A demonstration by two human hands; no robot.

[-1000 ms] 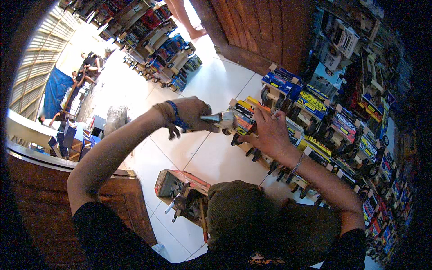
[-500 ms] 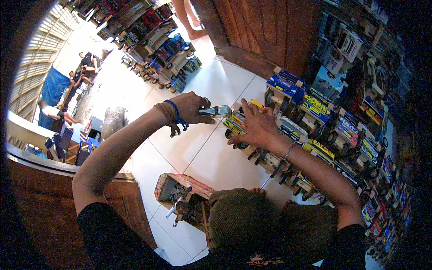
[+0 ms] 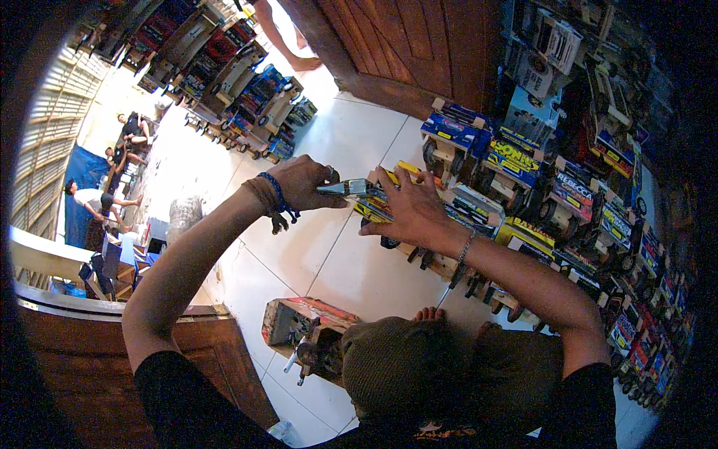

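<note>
Left hand: seen in the head view, the left hand (image 3: 305, 182) was closed in a firm grip around a silver metal tool (image 3: 345, 188), whose nose pointed right; a blue bracelet (image 3: 278, 198) circled the wrist.
Right hand: the right hand (image 3: 413, 206) lay over the truck with its fingers spread apart, the thumb set well away on the near side; a thin chain (image 3: 469, 245) crossed that wrist.
Toy truck: the yellow toy truck (image 3: 372, 210) sat partly covered beneath the right hand, at the left end of the crowded trucks; its end was right by the tool's nose, though from where I stood I couldn't tell whether they touched.
Parked trucks: brightly printed toy trucks (image 3: 514, 163) with black wheels stood in packed rows to the right.
Floor: a red-edged wooden box (image 3: 271, 323) with things inside rested on white tiles (image 3: 288, 251), near some bare toes (image 3: 428, 313).
Doorway: a brown wooden door (image 3: 400, 49) stood beyond the hands, and another person's bare leg (image 3: 278, 34) showed beside it.
</note>
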